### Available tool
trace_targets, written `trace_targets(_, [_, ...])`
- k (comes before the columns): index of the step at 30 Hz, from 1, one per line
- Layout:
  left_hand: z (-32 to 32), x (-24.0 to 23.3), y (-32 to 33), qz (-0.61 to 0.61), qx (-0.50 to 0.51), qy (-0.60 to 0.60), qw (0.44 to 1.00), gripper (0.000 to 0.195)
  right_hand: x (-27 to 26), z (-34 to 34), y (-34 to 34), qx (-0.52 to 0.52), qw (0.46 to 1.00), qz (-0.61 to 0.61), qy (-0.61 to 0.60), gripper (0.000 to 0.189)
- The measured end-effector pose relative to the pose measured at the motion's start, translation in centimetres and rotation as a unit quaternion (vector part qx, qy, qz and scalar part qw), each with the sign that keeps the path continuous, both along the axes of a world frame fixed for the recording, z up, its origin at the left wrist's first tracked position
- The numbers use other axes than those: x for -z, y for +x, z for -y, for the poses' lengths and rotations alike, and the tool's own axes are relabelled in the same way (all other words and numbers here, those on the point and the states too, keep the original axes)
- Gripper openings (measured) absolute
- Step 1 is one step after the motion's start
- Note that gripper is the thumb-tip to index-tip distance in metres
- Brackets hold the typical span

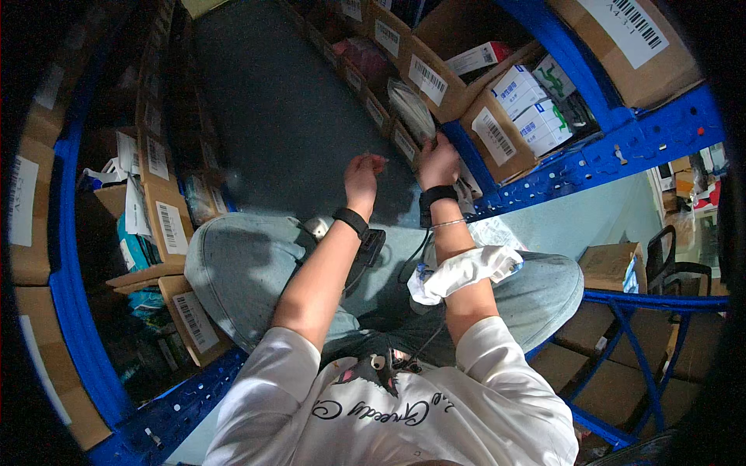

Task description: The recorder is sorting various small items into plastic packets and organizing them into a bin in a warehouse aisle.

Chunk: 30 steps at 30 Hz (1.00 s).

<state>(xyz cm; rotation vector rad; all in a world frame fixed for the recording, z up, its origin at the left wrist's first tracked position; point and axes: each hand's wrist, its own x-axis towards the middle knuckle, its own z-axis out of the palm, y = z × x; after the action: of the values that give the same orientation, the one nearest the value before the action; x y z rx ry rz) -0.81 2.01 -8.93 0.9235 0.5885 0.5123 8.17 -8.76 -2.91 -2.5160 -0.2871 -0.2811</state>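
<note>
My right hand is at the low cardboard bins on the right, with its fingers around the lower end of a clear plastic packet. What lies inside the packet is hard to make out. A white plastic bag hangs around my right forearm. My left hand is over the dark aisle floor, left of the right hand. Its fingers are curled, and whether they pinch anything small is unclear. Both wrists wear black straps. Nearest the packet is a labelled cardboard bin in the lowest row.
Blue metal shelving holding barcoded cardboard bins lines both sides. White and blue boxes fill a bin at right. Behind it a blue upright rises. A cardboard box and a black chair stand at far right.
</note>
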Motion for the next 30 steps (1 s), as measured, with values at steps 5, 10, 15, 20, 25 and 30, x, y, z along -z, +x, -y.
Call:
trace_targets(5, [0.7, 0.2, 0.0, 0.001, 0.006, 0.014, 1.0, 0.018, 0.9, 0.9, -1.2, -0.048, 0.997, 0.053, 0.02, 0.043])
trace_targets(10, [0.1, 2.1, -0.5, -0.013, 0.003, 0.025, 1.0, 0.019, 1.5, 0.4, -3.6, -0.077, 0.996, 0.047, 0.019, 0.049])
trace_targets(15, [0.2, 3.9, -1.1, -0.061, 0.015, 0.04, 0.997, 0.018, 3.1, 0.8, -6.0, -0.112, 0.977, 0.18, 0.021, 0.043])
trace_targets(20, [-0.3, 5.6, -1.3, -0.089, 0.02, 0.048, 0.995, 0.018, 2.8, 0.8, -6.8, -0.181, 0.963, 0.198, 0.041, 0.039])
trace_targets(25, [-1.1, 6.8, -1.7, -0.142, 0.035, 0.155, 0.977, 0.02, 2.2, -2.9, -6.1, -0.338, 0.932, 0.132, 0.021, 0.047])
trace_targets(30, [1.3, 5.6, -0.9, -0.1, 0.033, 0.083, 0.991, 0.021, 5.1, -1.3, 1.7, -0.142, 0.883, 0.192, -0.403, 0.059])
